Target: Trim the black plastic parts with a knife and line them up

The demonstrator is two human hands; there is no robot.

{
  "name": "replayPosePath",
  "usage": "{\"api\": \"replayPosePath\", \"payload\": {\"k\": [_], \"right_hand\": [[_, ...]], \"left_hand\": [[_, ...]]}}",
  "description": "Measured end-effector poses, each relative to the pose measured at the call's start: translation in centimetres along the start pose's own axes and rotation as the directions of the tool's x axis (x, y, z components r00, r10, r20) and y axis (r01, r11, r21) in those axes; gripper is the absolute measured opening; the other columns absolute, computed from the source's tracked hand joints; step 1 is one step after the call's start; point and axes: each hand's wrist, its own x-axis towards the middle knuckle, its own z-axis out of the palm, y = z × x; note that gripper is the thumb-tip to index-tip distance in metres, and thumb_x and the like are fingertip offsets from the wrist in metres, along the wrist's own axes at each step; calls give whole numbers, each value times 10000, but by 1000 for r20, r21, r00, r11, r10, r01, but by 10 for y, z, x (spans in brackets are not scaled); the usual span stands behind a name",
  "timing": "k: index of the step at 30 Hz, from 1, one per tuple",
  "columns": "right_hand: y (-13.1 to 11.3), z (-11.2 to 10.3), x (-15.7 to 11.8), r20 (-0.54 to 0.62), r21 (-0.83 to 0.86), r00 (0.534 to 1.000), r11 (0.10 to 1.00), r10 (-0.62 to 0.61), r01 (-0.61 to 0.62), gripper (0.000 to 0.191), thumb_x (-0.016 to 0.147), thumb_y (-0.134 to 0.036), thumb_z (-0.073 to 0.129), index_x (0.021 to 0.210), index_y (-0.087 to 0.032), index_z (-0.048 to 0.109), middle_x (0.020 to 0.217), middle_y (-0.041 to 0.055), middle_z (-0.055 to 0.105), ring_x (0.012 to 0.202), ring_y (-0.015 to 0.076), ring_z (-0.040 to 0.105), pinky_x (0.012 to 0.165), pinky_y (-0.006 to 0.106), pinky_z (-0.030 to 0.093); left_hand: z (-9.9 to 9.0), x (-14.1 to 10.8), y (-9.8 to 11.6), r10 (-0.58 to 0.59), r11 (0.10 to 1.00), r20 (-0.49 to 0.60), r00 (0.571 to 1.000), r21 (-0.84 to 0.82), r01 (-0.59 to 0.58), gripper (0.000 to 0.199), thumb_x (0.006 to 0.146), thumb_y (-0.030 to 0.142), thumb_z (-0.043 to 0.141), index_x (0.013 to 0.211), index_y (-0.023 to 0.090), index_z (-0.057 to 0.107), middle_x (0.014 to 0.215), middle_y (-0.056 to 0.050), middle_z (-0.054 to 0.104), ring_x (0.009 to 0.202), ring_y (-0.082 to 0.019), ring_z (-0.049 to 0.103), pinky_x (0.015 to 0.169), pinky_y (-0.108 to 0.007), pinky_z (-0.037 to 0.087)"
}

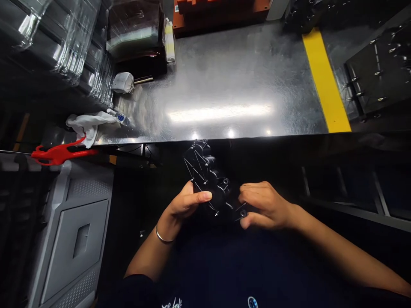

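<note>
A black molded part (205,171) with thin ribs and small round bosses is held in front of the body, just below the table's front edge. My left hand (188,201) grips its lower left side, with the thumb lying across the ribbed face. At the part's lower right end is my right hand (261,204), its fingers curled and its thumb below a small round boss. Dark surroundings hide whether the right fingertips press on the part or hold something small.
The shiny metal table (231,81) carries a yellow stripe (326,81), an orange-brown bin (221,15), plastic-wrapped stacks (80,47) and black parts (382,72) at right. A red tool (61,154) and white cloth (88,124) lie at the left edge, above a grey crate (77,244).
</note>
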Motion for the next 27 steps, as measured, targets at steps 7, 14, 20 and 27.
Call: {"api": "replayPosePath", "payload": {"k": [7, 14, 20, 27], "right_hand": [[10, 1, 1, -150, -134, 989, 991, -21, 1, 401, 921, -483, 512, 683, -161, 487, 571, -12, 442, 539, 78, 388, 518, 227, 297], [18, 6, -3, -161, -211, 987, 977, -12, -22, 420, 953, -435, 469, 631, -168, 436, 565, -7, 418, 540, 83, 378, 519, 238, 268], [16, 2, -1, -205, -168, 979, 985, 4, -40, 356, 937, -434, 507, 706, -164, 483, 590, -7, 447, 560, 84, 398, 544, 225, 312], [10, -1, -1, -136, -231, 991, 973, -1, -31, 423, 954, -410, 477, 612, -162, 454, 566, -2, 421, 541, 81, 371, 510, 233, 277]], "left_hand": [[6, 4, -14, -39, 987, -93, 995, -158, 24, 425, 666, 321, 823, 993, 114, 648, 883, -89, 704, 793, -228, 685, 722, -318, 542], [12, 5, -21, -42, 970, -231, 972, -243, -16, 374, 640, 297, 851, 913, 122, 663, 816, -55, 705, 791, -218, 688, 752, -325, 551], [15, 8, -26, -58, 957, -210, 976, -289, -5, 357, 652, 319, 840, 886, 105, 677, 937, -104, 715, 909, -271, 686, 864, -400, 539], [17, 8, -30, -118, 928, -180, 977, -369, 44, 348, 641, 302, 853, 876, 102, 694, 837, -80, 711, 805, -233, 687, 825, -372, 542]]}}
